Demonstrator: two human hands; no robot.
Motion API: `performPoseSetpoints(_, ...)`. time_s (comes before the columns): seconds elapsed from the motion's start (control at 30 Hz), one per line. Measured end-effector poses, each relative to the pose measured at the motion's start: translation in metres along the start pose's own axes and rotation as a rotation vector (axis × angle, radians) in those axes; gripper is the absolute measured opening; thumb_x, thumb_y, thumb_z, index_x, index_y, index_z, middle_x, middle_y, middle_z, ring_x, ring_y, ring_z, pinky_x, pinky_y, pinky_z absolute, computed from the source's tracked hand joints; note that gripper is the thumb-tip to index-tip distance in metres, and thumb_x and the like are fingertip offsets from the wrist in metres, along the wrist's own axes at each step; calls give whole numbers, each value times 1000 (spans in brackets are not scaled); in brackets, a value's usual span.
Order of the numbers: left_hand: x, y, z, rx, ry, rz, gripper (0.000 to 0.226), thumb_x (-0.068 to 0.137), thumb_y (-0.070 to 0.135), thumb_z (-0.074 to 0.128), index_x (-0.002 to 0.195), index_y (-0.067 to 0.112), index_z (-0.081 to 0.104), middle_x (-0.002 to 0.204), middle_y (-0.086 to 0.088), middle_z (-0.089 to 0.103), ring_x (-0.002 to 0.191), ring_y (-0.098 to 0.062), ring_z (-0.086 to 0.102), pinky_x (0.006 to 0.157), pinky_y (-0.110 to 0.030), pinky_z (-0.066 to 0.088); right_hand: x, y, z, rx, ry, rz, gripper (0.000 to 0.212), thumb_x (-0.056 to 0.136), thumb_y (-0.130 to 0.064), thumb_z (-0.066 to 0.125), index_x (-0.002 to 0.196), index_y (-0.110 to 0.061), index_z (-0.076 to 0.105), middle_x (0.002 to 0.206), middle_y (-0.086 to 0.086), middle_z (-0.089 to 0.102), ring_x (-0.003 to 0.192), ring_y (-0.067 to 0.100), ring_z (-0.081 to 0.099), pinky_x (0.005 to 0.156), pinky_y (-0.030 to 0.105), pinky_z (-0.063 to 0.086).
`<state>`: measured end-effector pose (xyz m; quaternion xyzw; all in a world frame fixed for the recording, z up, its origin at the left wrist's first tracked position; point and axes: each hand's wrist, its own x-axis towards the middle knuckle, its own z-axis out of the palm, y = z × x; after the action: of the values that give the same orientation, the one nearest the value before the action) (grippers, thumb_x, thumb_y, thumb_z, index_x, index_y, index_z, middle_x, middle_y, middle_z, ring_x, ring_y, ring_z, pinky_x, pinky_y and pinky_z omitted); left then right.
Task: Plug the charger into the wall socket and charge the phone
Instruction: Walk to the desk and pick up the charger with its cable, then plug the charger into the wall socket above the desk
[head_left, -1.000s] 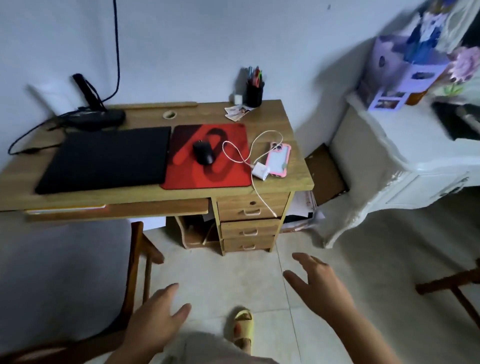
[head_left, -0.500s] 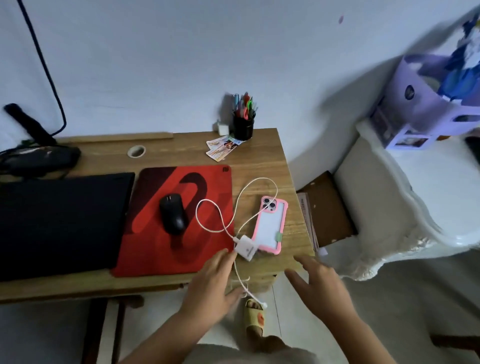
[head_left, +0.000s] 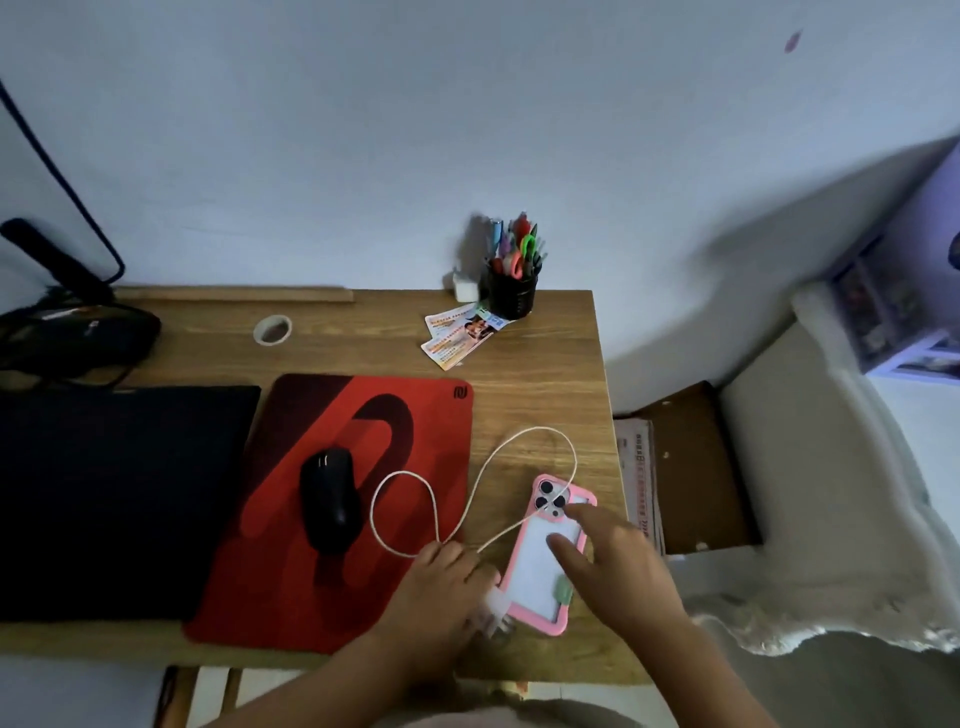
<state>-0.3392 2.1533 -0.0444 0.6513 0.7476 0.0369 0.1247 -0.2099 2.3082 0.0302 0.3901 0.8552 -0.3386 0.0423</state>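
A phone (head_left: 540, 564) in a pink case lies face down near the front right corner of the wooden desk (head_left: 550, 384). My right hand (head_left: 618, 566) rests over it with fingers spread, fingertips touching its back. My left hand (head_left: 439, 592) is closed around the white charger block (head_left: 493, 610), which peeks out just left of the phone. The white cable (head_left: 431, 493) loops from under my left hand across the red mouse pad and back toward the phone's top. No wall socket shows.
A black mouse (head_left: 330, 499) sits on the red mouse pad (head_left: 363, 415), with a closed black laptop (head_left: 114, 493) to the left. A pen cup (head_left: 511, 291), cards (head_left: 460, 332) and a tape roll (head_left: 272, 329) stand at the back. A white cabinet (head_left: 857, 493) is to the right.
I have come closer to the desk. My left hand moved from beside the charger block to closing over it, and my right hand rose from the desk edge onto the phone.
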Motion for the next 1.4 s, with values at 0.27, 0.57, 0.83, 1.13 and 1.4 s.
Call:
performPoseSetpoints(0.27, -5, -41, -49, -711, 215, -441, 46, 64, 43, 60, 104, 21, 54, 96, 6, 58, 87, -5, 55, 81, -22, 47, 34, -43, 0, 30, 72, -77, 33, 87, -38, 55, 114, -20, 58, 111, 1, 66, 93, 17, 61, 80, 36, 53)
performPoseSetpoints(0.57, 6, -120, -174, -856, 440, -583, 48, 66, 15, 75, 106, 30, 53, 96, 11, 65, 90, -7, 65, 84, -33, 55, 70, -136, -20, 78, 221, -215, 39, 87, -39, 56, 122, -21, 56, 115, 4, 66, 99, 21, 62, 79, 32, 47)
performPoseSetpoints(0.83, 13, -170, -296, -590, 678, -599, 29, 77, 30, 68, 101, 16, 59, 80, 15, 60, 81, -10, 60, 65, -18, 46, 90, -198, -42, 108, 356, -251, 20, 82, -36, 57, 72, -19, 61, 58, -1, 58, 64, 20, 59, 49, 26, 33)
performPoseSetpoints(1.13, 20, -190, -395, -484, 913, -555, 38, 80, 33, 66, 112, 14, 55, 90, 2, 57, 78, -18, 55, 57, -19, 41, 91, -224, -59, 132, 340, -271, 24, 79, -39, 60, 61, -26, 51, 49, -1, 53, 51, 7, 51, 48, 19, 34)
performPoseSetpoints(1.4, 39, -200, -479, -391, 1125, -529, 42, 82, 34, 62, 110, 5, 50, 93, -3, 57, 80, -25, 56, 56, -29, 43, 101, -269, -101, 189, 451, -425, 19, 80, -38, 59, 67, -25, 55, 46, 0, 53, 47, 9, 51, 54, 26, 43)
